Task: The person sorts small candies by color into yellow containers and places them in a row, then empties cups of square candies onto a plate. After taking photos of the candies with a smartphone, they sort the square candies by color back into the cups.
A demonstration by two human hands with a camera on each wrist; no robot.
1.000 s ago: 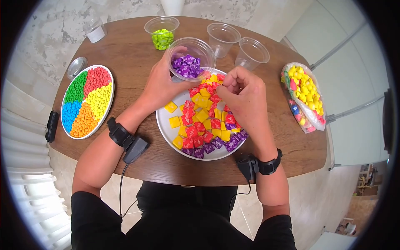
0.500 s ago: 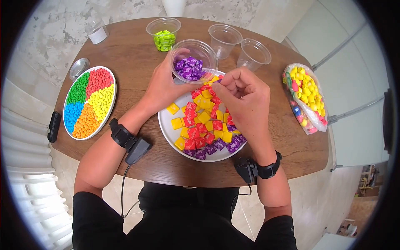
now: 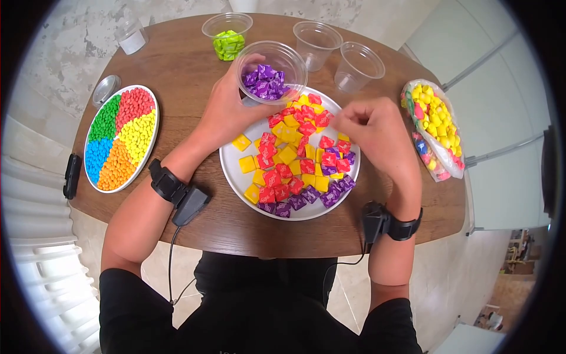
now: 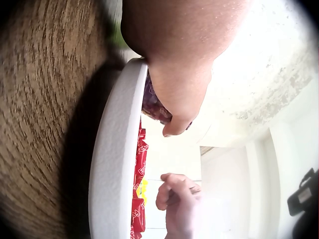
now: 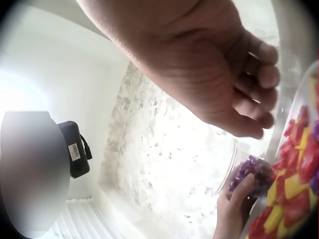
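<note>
My left hand (image 3: 223, 115) grips a clear cup (image 3: 293, 56) of purple wrapped candies (image 3: 264, 81), holding it over the back left of a white plate (image 3: 231, 184). Red, yellow and purple candies lie across the plate, purple ones mainly along its front and right. Above the plate's right edge is my right hand (image 3: 380, 135), its fingers loosely bent. Nothing shows between the fingers of the right hand (image 5: 204, 74) in the right wrist view. The left wrist view shows the left thumb (image 4: 179, 107) against the cup, just beyond the plate's rim (image 4: 112, 164).
A cup of green candies (image 3: 229, 46) and two empty cups (image 3: 315, 47) (image 3: 356, 68) stand behind. At left are a plate of color-sorted candies (image 3: 121, 138), a lid (image 3: 107, 90) and a jar (image 3: 132, 41). A bag (image 3: 436, 130) of yellow and pink pieces lies at right.
My right hand has moved right, away from the cup, and the purple piece at its fingertips no longer shows there. The left hand still holds the cup over the plate.
</note>
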